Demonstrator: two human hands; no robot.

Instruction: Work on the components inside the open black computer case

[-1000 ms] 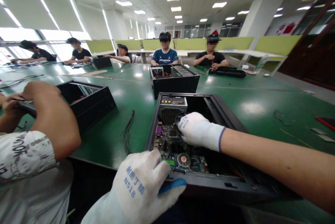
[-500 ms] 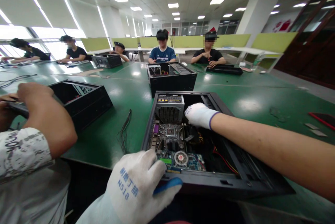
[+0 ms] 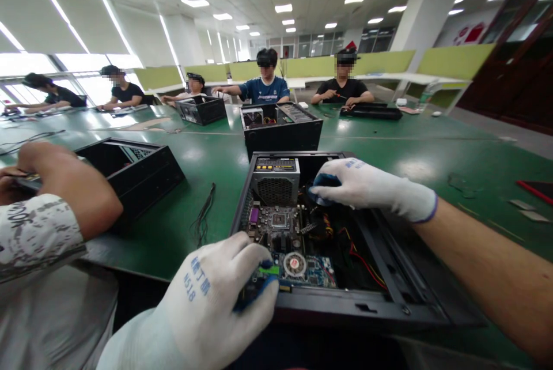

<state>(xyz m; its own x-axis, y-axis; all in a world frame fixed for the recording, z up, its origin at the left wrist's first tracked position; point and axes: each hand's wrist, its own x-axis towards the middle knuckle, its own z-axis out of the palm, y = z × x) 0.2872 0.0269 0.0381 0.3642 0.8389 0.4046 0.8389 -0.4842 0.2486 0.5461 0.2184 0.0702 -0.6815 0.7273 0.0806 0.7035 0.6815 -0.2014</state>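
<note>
Right hand (image 3: 367, 185) shifted rightward inside open case (image 3: 415, 289), fingers curled, grip unclear, left hand (image 3: 220, 295) gripping near rim

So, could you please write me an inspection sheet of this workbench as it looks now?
Surface: green table, glossy, shared by several people.
Job's things: open computer case lying flat; motherboard and power supply exposed inside.
Clutter: loose black wire bundle; small scraps at the right.
Hands: left hand, gloved, grips the case's near edge; right hand, gloved, reaches inside beside the power supply; whether it holds anything cannot be told.
Cables: red and yellow wires inside the case.
Surroundings: neighbour's arm by another open case; more cases and seated people beyond.
</note>
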